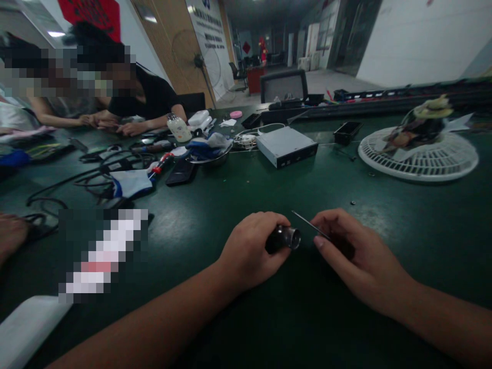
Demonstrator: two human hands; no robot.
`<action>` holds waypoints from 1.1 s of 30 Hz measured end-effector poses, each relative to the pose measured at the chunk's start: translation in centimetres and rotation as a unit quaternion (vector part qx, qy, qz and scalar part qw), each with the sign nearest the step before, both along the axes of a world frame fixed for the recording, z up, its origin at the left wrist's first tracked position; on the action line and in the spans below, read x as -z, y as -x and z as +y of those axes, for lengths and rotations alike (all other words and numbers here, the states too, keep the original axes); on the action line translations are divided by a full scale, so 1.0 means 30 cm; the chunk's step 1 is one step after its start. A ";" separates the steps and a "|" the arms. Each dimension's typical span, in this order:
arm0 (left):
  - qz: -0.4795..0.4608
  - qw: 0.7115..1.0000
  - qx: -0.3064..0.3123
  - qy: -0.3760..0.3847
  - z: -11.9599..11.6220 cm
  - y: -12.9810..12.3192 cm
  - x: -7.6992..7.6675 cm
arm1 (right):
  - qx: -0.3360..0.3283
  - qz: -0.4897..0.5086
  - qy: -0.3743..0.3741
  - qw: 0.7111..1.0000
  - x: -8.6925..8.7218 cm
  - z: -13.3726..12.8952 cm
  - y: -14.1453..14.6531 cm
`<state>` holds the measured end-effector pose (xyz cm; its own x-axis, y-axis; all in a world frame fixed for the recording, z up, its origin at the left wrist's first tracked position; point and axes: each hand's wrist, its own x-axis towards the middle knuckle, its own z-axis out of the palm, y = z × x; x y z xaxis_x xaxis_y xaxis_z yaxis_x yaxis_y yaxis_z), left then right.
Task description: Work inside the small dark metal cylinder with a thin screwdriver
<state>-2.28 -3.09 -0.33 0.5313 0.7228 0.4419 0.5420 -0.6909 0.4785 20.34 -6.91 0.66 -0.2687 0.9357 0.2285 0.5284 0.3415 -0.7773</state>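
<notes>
My left hand [255,248] is closed around a short dark cylinder [285,239] with a shiny round end, perhaps a small flashlight; that end faces right, toward my other hand. In my right hand [348,256] is a screwdriver [310,224], its thin metal shaft pointing up and left past my fingertips. Its handle is mostly hidden in the palm. The shaft's tip is near the cylinder but apart from it. Beyond my right hand, a small dark nut-like piece [352,203] lies on the green table [215,200].
A grey disc drive [286,143] lies ahead. At the right is a white fan grille [418,159] with a motor on it. A red-handled screwdriver [163,163], a dark phone [181,171] and tangled cables [96,174] lie left. People sit at the far left.
</notes>
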 end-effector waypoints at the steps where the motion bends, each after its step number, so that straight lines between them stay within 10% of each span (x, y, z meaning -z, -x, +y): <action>1: -0.007 0.999 -0.036 0.010 0.003 0.001 -0.001 | 0.009 0.003 -0.002 1.000 0.001 0.002 0.000; 7: -0.081 0.979 -0.159 0.100 0.033 0.007 0.000 | -0.003 -0.022 0.014 1.000 0.000 0.009 0.005; 33: -0.070 0.992 -0.071 0.075 0.030 0.007 0.004 | -0.050 -0.050 -0.018 0.997 0.007 0.008 0.004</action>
<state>-2.50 -2.20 -0.45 0.3607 0.8487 0.3869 0.5487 -0.5285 0.6478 20.23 -6.66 0.46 -0.3840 0.8944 0.2293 0.5649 0.4241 -0.7079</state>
